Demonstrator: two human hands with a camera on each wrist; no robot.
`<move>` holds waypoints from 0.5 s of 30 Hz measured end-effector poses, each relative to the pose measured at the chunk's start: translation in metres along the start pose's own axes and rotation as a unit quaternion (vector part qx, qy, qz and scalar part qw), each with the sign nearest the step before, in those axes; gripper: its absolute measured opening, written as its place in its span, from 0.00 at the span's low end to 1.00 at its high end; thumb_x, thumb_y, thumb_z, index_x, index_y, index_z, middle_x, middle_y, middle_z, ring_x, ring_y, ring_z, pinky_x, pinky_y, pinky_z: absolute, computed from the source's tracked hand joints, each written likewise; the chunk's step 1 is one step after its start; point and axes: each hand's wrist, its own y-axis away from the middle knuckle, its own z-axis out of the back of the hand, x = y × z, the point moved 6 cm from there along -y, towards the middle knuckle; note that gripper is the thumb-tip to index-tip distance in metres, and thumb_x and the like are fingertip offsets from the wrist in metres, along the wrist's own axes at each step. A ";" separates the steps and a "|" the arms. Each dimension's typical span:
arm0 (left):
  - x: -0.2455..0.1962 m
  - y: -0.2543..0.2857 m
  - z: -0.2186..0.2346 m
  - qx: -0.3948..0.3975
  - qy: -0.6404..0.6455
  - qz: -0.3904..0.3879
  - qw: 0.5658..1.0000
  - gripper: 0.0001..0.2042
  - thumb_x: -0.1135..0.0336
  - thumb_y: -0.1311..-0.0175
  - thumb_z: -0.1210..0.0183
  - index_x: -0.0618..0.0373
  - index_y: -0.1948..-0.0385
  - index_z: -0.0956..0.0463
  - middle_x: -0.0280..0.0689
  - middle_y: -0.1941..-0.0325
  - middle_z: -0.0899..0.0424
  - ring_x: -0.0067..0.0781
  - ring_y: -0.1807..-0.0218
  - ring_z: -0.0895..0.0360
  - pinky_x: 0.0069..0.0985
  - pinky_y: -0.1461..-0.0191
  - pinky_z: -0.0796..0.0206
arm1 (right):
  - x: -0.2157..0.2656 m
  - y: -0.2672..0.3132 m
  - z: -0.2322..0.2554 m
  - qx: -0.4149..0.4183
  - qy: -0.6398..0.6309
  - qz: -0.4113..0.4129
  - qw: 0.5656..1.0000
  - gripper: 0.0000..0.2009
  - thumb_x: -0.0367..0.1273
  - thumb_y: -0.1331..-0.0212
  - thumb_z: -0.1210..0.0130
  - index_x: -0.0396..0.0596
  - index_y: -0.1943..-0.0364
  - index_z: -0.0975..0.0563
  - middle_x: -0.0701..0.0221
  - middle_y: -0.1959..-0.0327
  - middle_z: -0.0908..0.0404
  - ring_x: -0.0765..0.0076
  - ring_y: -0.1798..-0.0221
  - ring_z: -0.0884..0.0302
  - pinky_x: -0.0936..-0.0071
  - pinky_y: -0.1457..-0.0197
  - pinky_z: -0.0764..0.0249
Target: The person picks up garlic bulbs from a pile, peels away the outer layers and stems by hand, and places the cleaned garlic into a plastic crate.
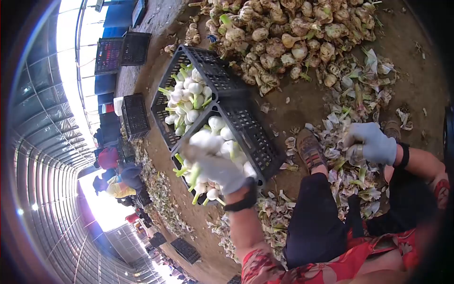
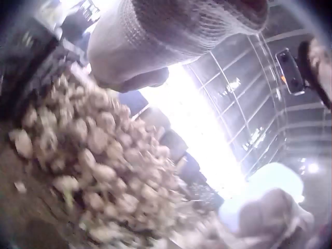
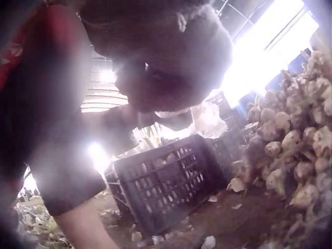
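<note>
In the head view my blurred left hand (image 1: 217,170) reaches over the near crate (image 1: 246,135) of white garlic bulbs (image 1: 201,187); whether it grips a bulb cannot be told. Its glove (image 2: 155,41) fills the top of the left wrist view, above a heap of unpeeled garlic (image 2: 98,150). My right hand (image 1: 371,142), gloved, hangs above scattered peelings (image 1: 364,184) by my shoe, its fingers loosely bent and no bulb visible in them. The right wrist view shows that hand (image 3: 166,67) dark and close, with the crate (image 3: 166,181) beyond.
A second crate (image 1: 213,66) of peeled bulbs adjoins the first. The large garlic heap (image 1: 288,38) lies at the top of the head view. My shoe (image 1: 309,149) stands beside the near crate. Farther off are more black crates (image 1: 135,116) and people (image 1: 125,182) under a long arched roof.
</note>
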 end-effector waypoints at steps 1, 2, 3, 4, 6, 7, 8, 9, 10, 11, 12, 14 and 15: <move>-0.012 -0.020 0.030 -0.043 -0.013 0.000 0.999 0.11 0.68 0.34 0.46 0.59 0.53 0.31 0.33 0.64 0.28 0.24 0.64 0.29 0.20 0.60 0.32 | -0.010 0.003 0.003 -0.030 -0.024 -0.041 0.998 0.10 0.27 0.56 0.34 0.44 0.69 0.23 0.66 0.70 0.21 0.62 0.67 0.22 0.69 0.63 0.27; -0.013 -0.047 0.065 -0.077 -0.121 -0.065 0.988 0.11 0.70 0.35 0.46 0.60 0.53 0.31 0.34 0.63 0.27 0.25 0.63 0.29 0.22 0.59 0.31 | -0.013 0.003 0.004 -0.040 -0.036 -0.058 0.997 0.10 0.27 0.56 0.34 0.43 0.69 0.23 0.66 0.70 0.21 0.63 0.68 0.22 0.69 0.63 0.27; -0.012 -0.060 0.083 -0.097 -0.184 -0.053 0.977 0.12 0.70 0.36 0.45 0.61 0.52 0.30 0.36 0.62 0.25 0.28 0.62 0.27 0.25 0.57 0.31 | -0.015 0.005 0.005 -0.050 -0.049 -0.077 0.995 0.10 0.27 0.56 0.34 0.43 0.69 0.22 0.66 0.71 0.21 0.63 0.68 0.22 0.69 0.63 0.27; -0.010 -0.072 0.100 -0.115 -0.245 -0.040 0.962 0.14 0.71 0.37 0.44 0.62 0.51 0.30 0.37 0.60 0.24 0.32 0.61 0.26 0.27 0.55 0.30 | -0.018 0.006 0.008 -0.062 -0.060 -0.096 0.992 0.10 0.26 0.56 0.34 0.42 0.68 0.22 0.66 0.71 0.21 0.64 0.68 0.23 0.70 0.62 0.28; 0.015 -0.118 0.167 -0.078 -0.360 -0.047 0.928 0.14 0.70 0.38 0.43 0.67 0.54 0.29 0.39 0.62 0.23 0.32 0.64 0.26 0.28 0.57 0.31 | -0.014 0.004 0.005 -0.057 -0.026 -0.049 0.997 0.08 0.27 0.54 0.38 0.43 0.68 0.22 0.64 0.71 0.21 0.60 0.66 0.21 0.68 0.60 0.27; -0.005 -0.106 0.151 -0.080 -0.452 -0.123 0.880 0.15 0.70 0.37 0.43 0.69 0.52 0.29 0.40 0.59 0.23 0.33 0.59 0.25 0.28 0.53 0.31 | -0.013 0.005 0.002 -0.042 -0.014 -0.050 0.998 0.08 0.27 0.54 0.39 0.44 0.68 0.21 0.64 0.70 0.21 0.59 0.65 0.21 0.67 0.59 0.26; -0.028 -0.092 0.118 -0.080 -0.530 -0.201 0.820 0.16 0.70 0.36 0.44 0.70 0.49 0.30 0.41 0.56 0.23 0.34 0.55 0.25 0.29 0.48 0.32 | -0.014 0.006 0.002 -0.029 0.002 -0.053 0.998 0.08 0.28 0.53 0.40 0.44 0.67 0.21 0.63 0.70 0.21 0.58 0.64 0.21 0.66 0.58 0.26; -0.030 -0.082 0.089 -0.075 -0.451 -0.226 0.860 0.17 0.72 0.38 0.44 0.71 0.48 0.30 0.44 0.51 0.24 0.36 0.52 0.25 0.30 0.45 0.32 | -0.015 0.005 0.001 -0.018 0.014 -0.046 0.999 0.08 0.29 0.53 0.42 0.46 0.66 0.20 0.63 0.68 0.21 0.57 0.61 0.21 0.65 0.57 0.26; -0.033 -0.066 0.059 -0.074 -0.370 -0.247 0.892 0.19 0.75 0.39 0.43 0.72 0.47 0.31 0.47 0.46 0.24 0.37 0.48 0.25 0.31 0.42 0.33 | -0.018 0.004 -0.003 -0.003 0.023 -0.040 0.999 0.09 0.31 0.52 0.43 0.48 0.65 0.20 0.62 0.66 0.21 0.55 0.59 0.21 0.63 0.56 0.26; -0.028 -0.044 0.009 -0.002 -0.264 -0.151 0.953 0.18 0.75 0.38 0.46 0.71 0.47 0.31 0.46 0.45 0.25 0.37 0.47 0.27 0.30 0.38 0.36 | -0.023 0.005 -0.005 -0.004 0.029 -0.031 0.999 0.10 0.33 0.51 0.43 0.51 0.64 0.19 0.64 0.61 0.21 0.55 0.56 0.22 0.61 0.53 0.26; -0.012 -0.041 -0.018 0.039 -0.271 -0.176 0.946 0.17 0.75 0.38 0.48 0.71 0.47 0.30 0.45 0.48 0.24 0.35 0.46 0.27 0.29 0.39 0.36 | -0.025 0.007 -0.006 0.010 0.053 -0.046 0.997 0.10 0.34 0.51 0.42 0.51 0.64 0.19 0.64 0.60 0.21 0.54 0.55 0.23 0.61 0.53 0.27; 0.040 -0.021 -0.083 0.145 -0.138 0.032 0.979 0.14 0.76 0.42 0.46 0.67 0.54 0.23 0.40 0.55 0.21 0.29 0.57 0.24 0.23 0.53 0.31 | -0.028 0.007 -0.008 0.042 0.100 -0.067 0.992 0.10 0.35 0.50 0.42 0.52 0.63 0.19 0.64 0.57 0.22 0.54 0.53 0.23 0.61 0.52 0.27; 0.089 -0.030 -0.094 0.186 -0.248 -0.043 0.950 0.14 0.75 0.43 0.46 0.64 0.54 0.23 0.37 0.58 0.21 0.25 0.64 0.25 0.20 0.58 0.32 | -0.031 0.007 -0.007 0.051 0.122 -0.081 0.988 0.13 0.37 0.50 0.41 0.52 0.59 0.20 0.65 0.56 0.22 0.53 0.53 0.24 0.61 0.52 0.27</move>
